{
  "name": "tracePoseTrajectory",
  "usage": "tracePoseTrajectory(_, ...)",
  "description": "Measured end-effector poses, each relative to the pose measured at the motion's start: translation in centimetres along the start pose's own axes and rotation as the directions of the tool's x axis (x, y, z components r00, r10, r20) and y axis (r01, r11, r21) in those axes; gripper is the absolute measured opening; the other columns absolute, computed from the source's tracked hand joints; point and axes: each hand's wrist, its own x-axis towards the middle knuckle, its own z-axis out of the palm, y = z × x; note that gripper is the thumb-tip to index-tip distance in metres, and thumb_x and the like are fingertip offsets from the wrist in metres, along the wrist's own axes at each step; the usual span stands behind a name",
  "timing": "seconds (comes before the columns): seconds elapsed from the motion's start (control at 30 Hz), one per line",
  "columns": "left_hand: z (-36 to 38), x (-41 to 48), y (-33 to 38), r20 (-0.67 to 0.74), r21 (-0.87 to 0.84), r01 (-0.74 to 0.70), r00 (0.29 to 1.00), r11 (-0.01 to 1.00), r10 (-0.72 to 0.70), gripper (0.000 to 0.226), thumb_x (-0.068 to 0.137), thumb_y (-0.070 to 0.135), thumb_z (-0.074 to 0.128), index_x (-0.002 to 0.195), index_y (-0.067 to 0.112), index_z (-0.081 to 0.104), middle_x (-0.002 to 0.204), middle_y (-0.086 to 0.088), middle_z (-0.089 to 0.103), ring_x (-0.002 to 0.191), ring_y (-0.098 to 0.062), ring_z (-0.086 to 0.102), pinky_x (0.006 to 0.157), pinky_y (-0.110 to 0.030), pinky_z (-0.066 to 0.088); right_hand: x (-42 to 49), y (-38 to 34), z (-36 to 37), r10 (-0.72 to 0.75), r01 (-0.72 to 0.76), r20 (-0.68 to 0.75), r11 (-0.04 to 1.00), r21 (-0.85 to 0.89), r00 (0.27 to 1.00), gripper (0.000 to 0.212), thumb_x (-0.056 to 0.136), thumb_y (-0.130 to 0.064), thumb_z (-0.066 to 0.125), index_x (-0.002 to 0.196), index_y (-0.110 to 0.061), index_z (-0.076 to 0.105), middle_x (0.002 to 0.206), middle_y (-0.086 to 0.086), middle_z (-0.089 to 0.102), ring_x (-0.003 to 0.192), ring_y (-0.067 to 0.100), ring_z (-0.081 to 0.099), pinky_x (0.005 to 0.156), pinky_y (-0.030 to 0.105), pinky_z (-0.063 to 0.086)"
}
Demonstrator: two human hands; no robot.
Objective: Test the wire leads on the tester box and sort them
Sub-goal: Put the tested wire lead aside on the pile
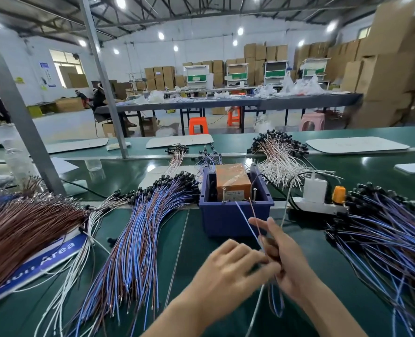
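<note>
Head-camera view over a green worktable (194, 239). At 6 o'clock, two bare hands meet. The right hand (286, 259) pinches a pair of wire leads (247, 222), one blue and one brown, with its forefinger stretched out. The left hand (228, 266) has its fingers curled in, gripping the same leads just below, though motion blur softens the detail. The leads' free ends point toward 12 o'clock, close to the tester box (233, 181), an orange box sitting in one blue bin (221, 220) at centre. Two metal posts (224, 194) stand upright at the box's near edge.

Loose wires lie in heaps around the bin: one brown heap (19, 227) at 9 o'clock, one blue-and-brown heap (138, 239) at 8 o'clock, one blue heap (384, 234) at 3 o'clock and one pale heap (277, 154) at 1 o'clock. One white power strip (318, 205) at 2 o'clock carries two plugs, one white and one orange.
</note>
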Motion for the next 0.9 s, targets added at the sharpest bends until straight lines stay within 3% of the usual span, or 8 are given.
tracePoseTrajectory(0.13,2.1,-1.4,-0.2,0.088,-0.044,0.01,0.996,0.999,-0.006,0.018,0.103,0.016,0.058,0.109,0.026,0.071,0.102,0.006,0.065,0.091,-0.014,0.06,0.076,-0.028,0.049,0.7,0.7,-0.4,-0.085,0.085,0.001,0.996,-0.018,0.996,0.032,0.091,-0.041,0.059,0.104,-0.018,0.078,0.056,-0.004,0.04,0.038,0.006,0.023,0.035,0.02,0.016)
tracePoseTrajectory(0.3,3.1,-2.3,-1.3,0.148,-0.139,0.096,0.986,0.986,-0.075,0.014,0.102,0.028,0.06,0.11,0.034,0.069,0.105,0.01,0.064,0.093,-0.012,0.059,0.076,-0.028,0.051,1.1,1.1,-1.3,-0.136,0.138,0.028,0.977,-0.162,0.99,0.038,0.089,-0.05,0.057,0.094,-0.016,0.073,0.05,-0.003,0.049,0.036,0.008,0.024,0.035,0.018,0.023)
tracePoseTrajectory(0.37,3.5,-2.2,-1.5,0.156,-0.152,0.106,0.984,0.983,-0.082,0.013,0.101,0.027,0.061,0.109,0.034,0.069,0.104,0.01,0.064,0.093,-0.012,0.06,0.074,-0.03,0.051,1.4,1.2,-1.2,-0.156,0.164,0.062,0.973,-0.16,0.986,0.033,0.088,-0.048,0.057,0.092,-0.019,0.072,0.072,0.003,0.069,0.035,0.006,0.027,0.034,0.017,0.023)
tracePoseTrajectory(0.47,3.7,-2.1,-1.7,0.142,-0.175,0.126,0.985,0.976,-0.102,0.012,0.101,0.028,0.062,0.106,0.032,0.072,0.103,0.009,0.066,0.09,-0.013,0.061,0.072,-0.031,0.052,1.8,1.6,-0.8,-0.157,0.159,0.024,0.978,-0.137,0.987,0.021,0.088,-0.039,0.061,0.09,-0.021,0.072,0.09,0.012,0.073,0.036,0.002,0.036,0.033,0.017,0.028)
tracePoseTrajectory(0.67,3.4,-2.0,-1.8,0.174,-0.209,0.167,0.976,0.964,-0.131,0.017,0.102,0.033,0.058,0.105,0.033,0.075,0.101,0.011,0.068,0.084,-0.009,0.061,0.07,-0.025,0.051,2.3,2.7,-1.8,-0.261,0.16,-0.12,0.833,-0.529,0.958,0.016,0.1,-0.039,0.055,0.089,-0.043,0.066,0.08,-0.007,0.073,0.071,0.002,0.066,0.063,0.01,0.045)
tracePoseTrajectory(0.73,3.4,-1.9,-1.8,0.188,-0.233,0.17,0.974,0.957,-0.128,0.017,0.102,0.031,0.059,0.106,0.032,0.075,0.101,0.012,0.068,0.084,-0.009,0.062,0.07,-0.025,0.051,2.6,2.8,-1.8,-0.199,0.117,-0.113,0.856,-0.503,0.973,0.015,0.102,-0.037,0.053,0.093,-0.038,0.064,0.085,-0.003,0.077,0.073,0.003,0.069,0.068,0.015,0.047)
tracePoseTrajectory(0.83,3.4,-1.9,-1.6,0.234,-0.261,0.179,0.965,0.949,-0.118,0.016,0.1,0.03,0.062,0.106,0.034,0.075,0.103,0.013,0.068,0.088,-0.009,0.063,0.072,-0.026,0.052,2.4,2.4,-1.5,-0.099,0.075,-0.048,0.926,-0.37,0.994,0.014,0.101,-0.033,0.054,0.095,-0.027,0.065,0.088,0.01,0.077,0.046,-0.001,0.059,0.044,0.008,0.041)
tracePoseTrajectory(0.9,3.5,-2.0,-1.5,0.268,-0.266,0.192,0.956,0.945,-0.119,0.017,0.098,0.029,0.063,0.108,0.036,0.075,0.106,0.014,0.068,0.091,-0.009,0.063,0.073,-0.025,0.052,2.3,2.2,-1.5,-0.105,0.084,-0.041,0.934,-0.347,0.994,0.016,0.099,-0.032,0.057,0.09,-0.031,0.069,0.085,0.008,0.075,0.042,-0.001,0.054,0.039,0.006,0.037)
